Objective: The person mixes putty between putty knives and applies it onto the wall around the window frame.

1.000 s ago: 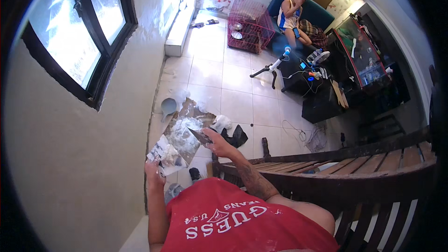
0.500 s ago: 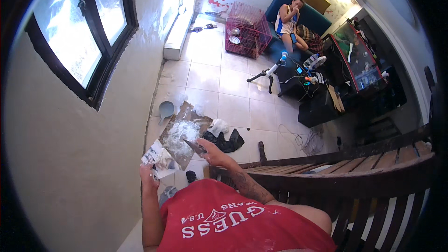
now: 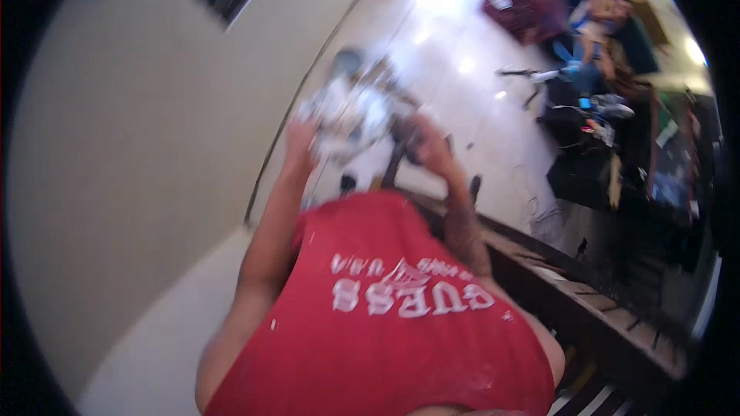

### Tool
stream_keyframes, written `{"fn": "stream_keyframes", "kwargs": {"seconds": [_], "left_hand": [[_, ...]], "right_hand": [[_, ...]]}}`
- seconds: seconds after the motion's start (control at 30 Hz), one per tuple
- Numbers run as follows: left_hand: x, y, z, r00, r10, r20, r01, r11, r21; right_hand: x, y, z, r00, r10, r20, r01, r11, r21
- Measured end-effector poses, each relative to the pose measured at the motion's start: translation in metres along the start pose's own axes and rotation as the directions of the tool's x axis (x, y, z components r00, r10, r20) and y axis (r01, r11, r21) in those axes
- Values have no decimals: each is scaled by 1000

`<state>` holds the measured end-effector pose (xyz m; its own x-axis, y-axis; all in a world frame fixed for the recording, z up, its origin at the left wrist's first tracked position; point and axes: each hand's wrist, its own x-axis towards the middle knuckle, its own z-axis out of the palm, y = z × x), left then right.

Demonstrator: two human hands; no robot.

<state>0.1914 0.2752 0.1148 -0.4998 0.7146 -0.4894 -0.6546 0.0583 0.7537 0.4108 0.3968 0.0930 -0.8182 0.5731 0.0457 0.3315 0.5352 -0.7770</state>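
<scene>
White, crinkly plastic (image 3: 347, 112) is what both hands are busy with. The picture is very blurry, so small things are hard to tell. The left hand (image 3: 299, 139) is up at the left side of the plastic bundle, and the right hand (image 3: 432, 146) is at its right side, with something dark (image 3: 408, 139) just beside it. I cannot tell if the fingers are closed tight on the plastic or only touching it. The bundle is up in front of the person, near the pale wall (image 3: 139, 169) and above the light tiled floor (image 3: 462, 54). It looks like the work is in the middle. The plastic is in hand but not put down anywhere yet.
</scene>
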Motion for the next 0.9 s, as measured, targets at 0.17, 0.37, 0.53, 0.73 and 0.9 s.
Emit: {"fn": "stream_keyframes", "kwargs": {"seconds": [0.17, 0.37, 0.53, 0.73, 0.9], "left_hand": [[-8, 7, -16, 987, 149, -56, -148, 989, 32], [-11, 4, -14, 919, 200, -341, -69, 931, 359], [-35, 6, -39, 986, 128, -109, -92, 953, 287], [-48, -7, -66, 988, -47, -146, 32, 994, -104], [-50, -15, -89, 997, -76, -25, 69, 974, -218]], "right_hand": [[19, -90, -3, 998, -1, 68, -3, 998, 56], [39, -140, -30, 948, -140, 286, 153, 988, -22], [56, -120, -21, 917, -161, 364, 128, 985, 114], [55, -126, -12, 930, -126, 345, 109, 992, 70], [24, -115, 24, 958, 7, 285, -16, 999, 31]]}}
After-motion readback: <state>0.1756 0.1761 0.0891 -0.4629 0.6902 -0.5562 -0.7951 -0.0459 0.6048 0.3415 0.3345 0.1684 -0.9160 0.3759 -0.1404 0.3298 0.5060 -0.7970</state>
